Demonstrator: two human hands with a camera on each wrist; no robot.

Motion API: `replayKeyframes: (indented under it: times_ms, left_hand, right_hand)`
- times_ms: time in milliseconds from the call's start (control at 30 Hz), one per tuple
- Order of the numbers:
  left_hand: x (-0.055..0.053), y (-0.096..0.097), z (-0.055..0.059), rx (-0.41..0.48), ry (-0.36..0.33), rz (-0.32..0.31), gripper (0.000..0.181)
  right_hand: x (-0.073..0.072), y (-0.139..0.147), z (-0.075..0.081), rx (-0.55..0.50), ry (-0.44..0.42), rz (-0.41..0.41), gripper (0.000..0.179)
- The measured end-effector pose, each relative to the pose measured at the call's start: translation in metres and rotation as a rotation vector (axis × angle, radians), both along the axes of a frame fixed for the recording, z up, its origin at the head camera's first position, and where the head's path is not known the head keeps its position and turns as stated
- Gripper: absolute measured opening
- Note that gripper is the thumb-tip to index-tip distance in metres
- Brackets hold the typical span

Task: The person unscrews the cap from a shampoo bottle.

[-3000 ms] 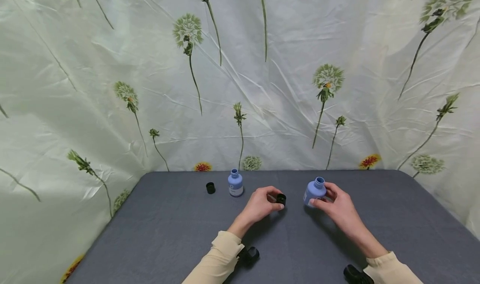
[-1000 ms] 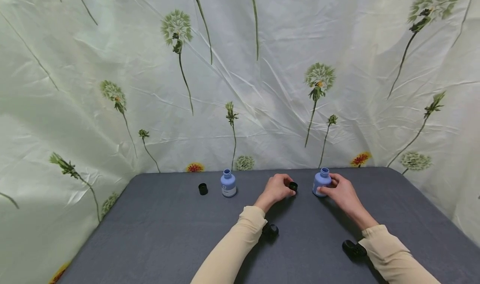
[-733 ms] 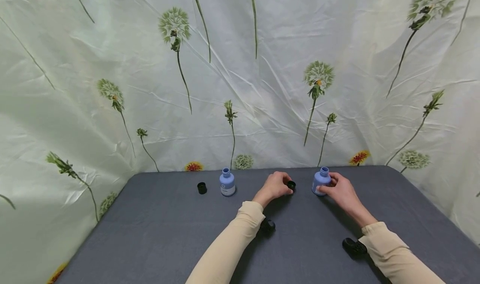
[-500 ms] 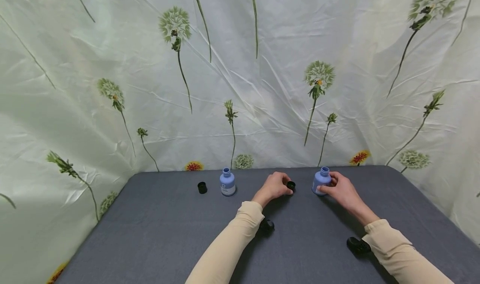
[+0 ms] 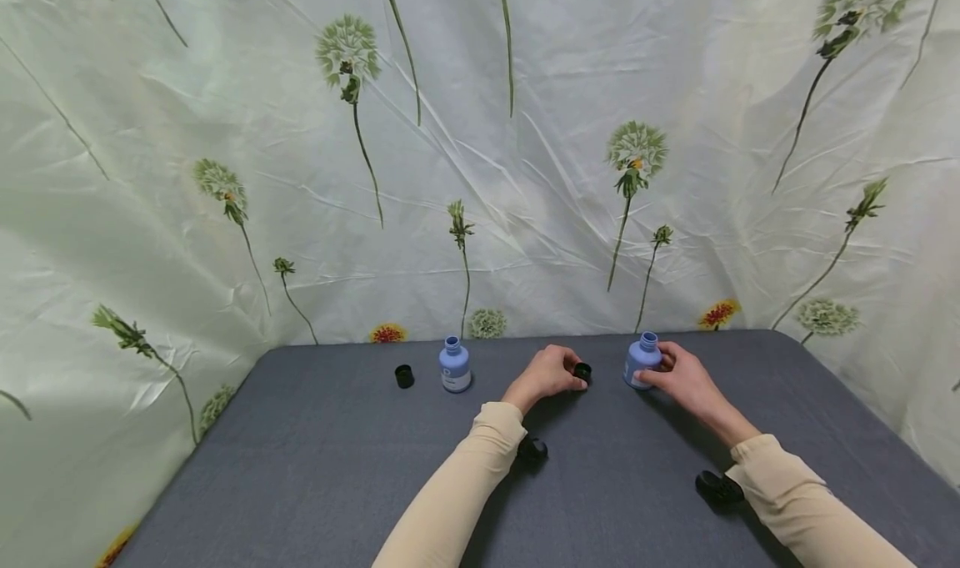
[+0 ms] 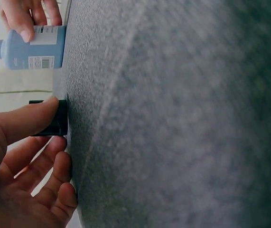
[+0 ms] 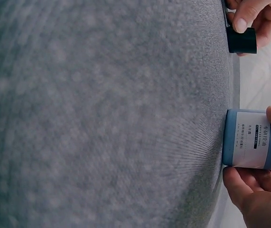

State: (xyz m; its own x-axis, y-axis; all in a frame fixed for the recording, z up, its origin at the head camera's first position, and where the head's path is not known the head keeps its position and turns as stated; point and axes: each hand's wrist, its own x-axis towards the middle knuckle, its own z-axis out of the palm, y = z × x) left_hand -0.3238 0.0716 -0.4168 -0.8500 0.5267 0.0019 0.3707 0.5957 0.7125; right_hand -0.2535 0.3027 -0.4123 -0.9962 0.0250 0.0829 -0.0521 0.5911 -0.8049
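Observation:
My left hand (image 5: 549,373) pinches a small black bottle cap (image 5: 582,373) between thumb and fingers, its hollow side up. In the left wrist view the cap (image 6: 59,121) sits right at the cloth surface. To its right, my right hand (image 5: 684,379) grips an upright blue bottle (image 5: 642,363) by its side, thumb in front and fingers behind. The bottle's threaded neck is bare. Its white printed label (image 7: 250,137) shows in the right wrist view, with the base against the cloth.
A second uncapped blue bottle (image 5: 455,366) stands left of my left hand, with another black cap (image 5: 404,376) beside it. Grey cloth (image 5: 315,468) covers the table. A flower-printed curtain (image 5: 555,176) hangs behind its far edge. Black wrist devices (image 5: 533,449) sit under both sleeves.
Since three seconds ago both hands have moved farther back, and the held bottle has gone from tilted to upright on the table. Over the last half second hands, cap and bottle hardly move.

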Motion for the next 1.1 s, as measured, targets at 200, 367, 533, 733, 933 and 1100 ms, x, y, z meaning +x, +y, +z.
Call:
replayKeyframes:
  times_ms: [200,367,533,733,933,1100]
  left_hand:
    - [-0.002,-0.001,-0.002,-0.024,0.024,-0.035,0.027]
    - [-0.002,-0.003,-0.003,-0.006,0.028,-0.039,0.031]
    - [-0.002,-0.012,-0.005,0.059,0.001,-0.038,0.033]
    - [-0.003,-0.027,-0.004,0.100,0.002,-0.020,0.032]
    - [-0.002,-0.038,-0.006,0.134,-0.016,-0.011,0.035]
    - [0.004,-0.045,-0.007,0.157,-0.013,-0.023,0.037]
  right_hand:
    - [0.002,0.001,0.001,0.029,-0.016,0.000,0.073]
    - [0.002,0.002,0.001,0.017,-0.025,-0.007,0.077]
    - [0.007,0.002,0.001,-0.012,-0.014,-0.022,0.079]
    - [0.015,0.002,0.002,-0.065,0.024,-0.022,0.072]
    - [0.029,0.008,0.005,-0.038,0.029,-0.038,0.072]
    - [0.044,0.009,0.003,-0.057,0.012,-0.057,0.071]
